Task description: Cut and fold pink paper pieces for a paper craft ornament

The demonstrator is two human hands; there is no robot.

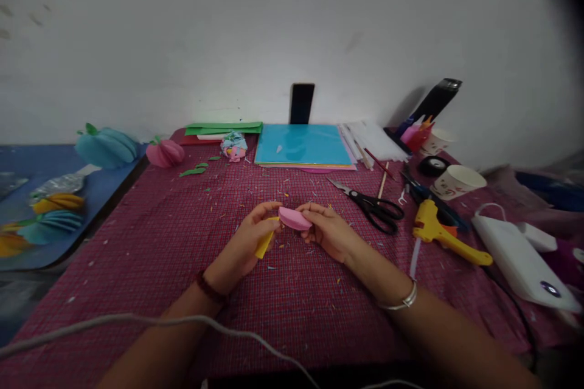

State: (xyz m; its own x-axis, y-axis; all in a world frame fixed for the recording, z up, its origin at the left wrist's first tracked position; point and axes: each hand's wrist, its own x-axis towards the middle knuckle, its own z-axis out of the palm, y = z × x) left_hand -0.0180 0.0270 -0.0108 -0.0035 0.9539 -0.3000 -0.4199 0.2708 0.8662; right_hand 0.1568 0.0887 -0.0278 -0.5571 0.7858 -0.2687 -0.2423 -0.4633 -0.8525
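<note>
My left hand [256, 236] is closed with a yellow paper strip [264, 245] between thumb and fingers. My right hand [329, 231] grips a pink folded-paper piece [294, 219] by its right end. The left end of the pink piece reaches my left fingertips, beside the yellow strip; I cannot tell whether the two papers touch. Both hands are above the middle of the checked tablecloth [173, 267]. Black-handled scissors [371, 203] lie beyond my right hand, and a yellow glue gun [435, 231] lies to its right.
At the back are a blue paper stack [303, 144] and an upright phone [302, 103]. Paper pumpkins, one blue [107, 147] and one pink [165, 152], stand at left. Paper cups [457, 181] and a white power bank [524, 261] occupy the right. A white cable [191, 320] crosses the foreground.
</note>
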